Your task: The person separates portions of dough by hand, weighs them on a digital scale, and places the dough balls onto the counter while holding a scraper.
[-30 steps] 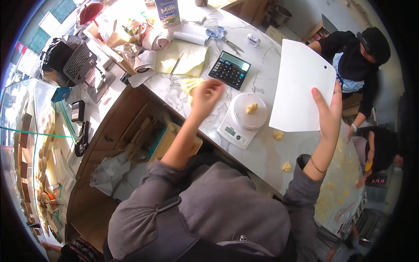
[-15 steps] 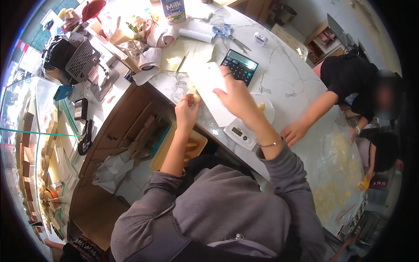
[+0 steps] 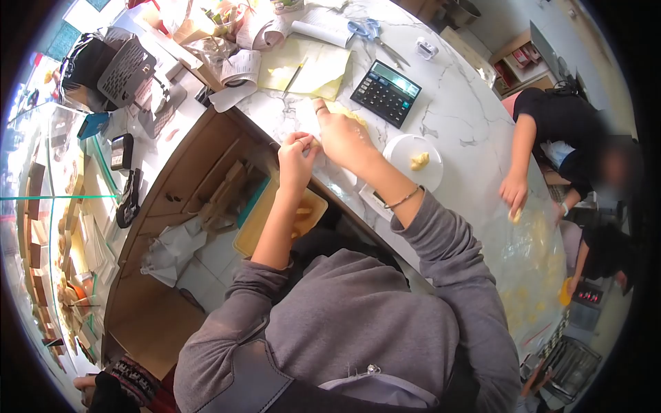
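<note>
My left hand (image 3: 296,164) is closed in a pinch at the counter's near edge, on a small dough piece (image 3: 315,144). Beside it, palm down, is my right hand (image 3: 346,141); one finger points forward and the rest are hidden, so what it holds is unclear. Yellow dough (image 3: 350,113) shows just beyond it. A lump of dough (image 3: 419,161) rests on the round white plate (image 3: 434,175) of the scale, whose body is mostly hidden by my right forearm.
Calculator (image 3: 386,93), scissors (image 3: 392,52), pen (image 3: 295,77) and yellow paper (image 3: 328,67) lie beyond my hands. At right, a co-worker's hand (image 3: 513,188) touches a small dough piece (image 3: 514,215) near a plastic-covered area (image 3: 533,261). Below the counter sits a yellow tray (image 3: 251,237).
The white sheet in my right hand swung left from the right side and is no longer distinguishable. My left hand closed on dough. The co-worker's hand reached in, then moved right.
</note>
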Tool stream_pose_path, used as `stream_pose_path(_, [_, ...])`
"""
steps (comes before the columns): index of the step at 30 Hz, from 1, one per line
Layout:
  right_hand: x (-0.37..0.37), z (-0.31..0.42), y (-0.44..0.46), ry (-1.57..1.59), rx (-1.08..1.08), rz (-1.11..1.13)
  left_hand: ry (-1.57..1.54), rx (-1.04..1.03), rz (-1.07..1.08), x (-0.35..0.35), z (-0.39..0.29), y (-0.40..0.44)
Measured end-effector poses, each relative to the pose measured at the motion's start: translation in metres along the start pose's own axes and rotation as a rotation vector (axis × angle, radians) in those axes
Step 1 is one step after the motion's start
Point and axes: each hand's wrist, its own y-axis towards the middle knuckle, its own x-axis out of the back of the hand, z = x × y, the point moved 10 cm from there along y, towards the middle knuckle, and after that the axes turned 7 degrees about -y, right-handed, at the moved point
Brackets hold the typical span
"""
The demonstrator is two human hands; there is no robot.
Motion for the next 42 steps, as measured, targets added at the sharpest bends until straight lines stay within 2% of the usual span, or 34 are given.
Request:
stream_pose_path(2, [-0.001,0.008,-0.003,-0.004,-0.042,0.006,0.052,-0.05,-0.001,0.001,-0.006,0.002])
stream_pose_path(5, [0.002,0.015,0.003,-0.01,-0.042,-0.052,-0.013,0.007,0.061,-0.006,0.004,0.005])
stream_pose_path(8, [0.003,0.005,0.03,-0.034,-0.075,-0.052,-0.068,0.289,0.169,-0.012,0.017,-0.003])
stream_pose_path(11, [0.005,-0.02,0.041,0.032,-0.086,-0.087,-0.207,0.391,0.123,-0.007,0.018,-0.015])
stream_pose_path(12, [0.002,-0.03,0.043,0.106,-0.093,-0.052,-0.306,0.36,0.073,-0.002,0.013,-0.018])
stream_pose_path(15, [0.016,-0.049,0.035,0.263,-0.054,-0.163,-0.643,0.41,0.005,-0.004,0.023,-0.028])
stream_pose_path(19, [0.056,-0.066,0.017,0.372,-0.093,-0.209,-0.588,0.456,0.1,-0.007,0.019,-0.036])
stream_pose_path(20, [0.08,-0.066,0.004,0.362,-0.031,-0.394,-0.605,0.452,0.107,-0.01,0.017,-0.035])
stream_pose_path(23, [0.122,-0.088,-0.026,0.46,-0.01,-0.545,-0.621,0.45,0.165,-0.018,0.002,-0.028])
stream_pose_path(24, [0.142,-0.096,-0.043,0.344,-0.014,-0.669,-0.62,0.451,0.188,-0.021,-0.006,-0.024])
stream_pose_path(25, [0.163,-0.1,-0.064,0.224,-0.018,-0.79,-0.579,0.378,0.22,-0.027,-0.021,-0.018])
stream_pose_path(27, [0.184,-0.122,-0.088,0.574,-0.101,-0.646,-0.497,0.231,0.281,-0.047,-0.054,-0.005])
stream_pose_path(29, [0.213,-0.131,-0.126,0.56,-0.063,-0.787,-0.475,0.079,0.383,-0.075,-0.095,0.005])
stream_pose_path(32, [0.237,-0.134,-0.172,0.549,-0.129,-0.84,-0.352,-0.146,0.487,-0.126,-0.136,0.006])
stream_pose_path(35, [0.24,-0.146,-0.209,0.514,-0.195,-0.903,-0.142,-0.383,0.63,-0.177,-0.137,-0.01])
stream_pose_path(38, [0.236,-0.155,-0.237,0.494,-0.25,-0.945,0.067,-0.389,0.752,-0.196,-0.129,-0.022])
stream_pose_path(41, [0.232,-0.162,-0.26,0.407,-0.407,-0.894,0.085,-0.51,0.799,-0.186,-0.146,-0.021])
stream_pose_path(42, [0.232,-0.166,-0.267,0.408,-0.428,-0.909,0.042,-0.48,0.771,-0.18,-0.146,-0.017])
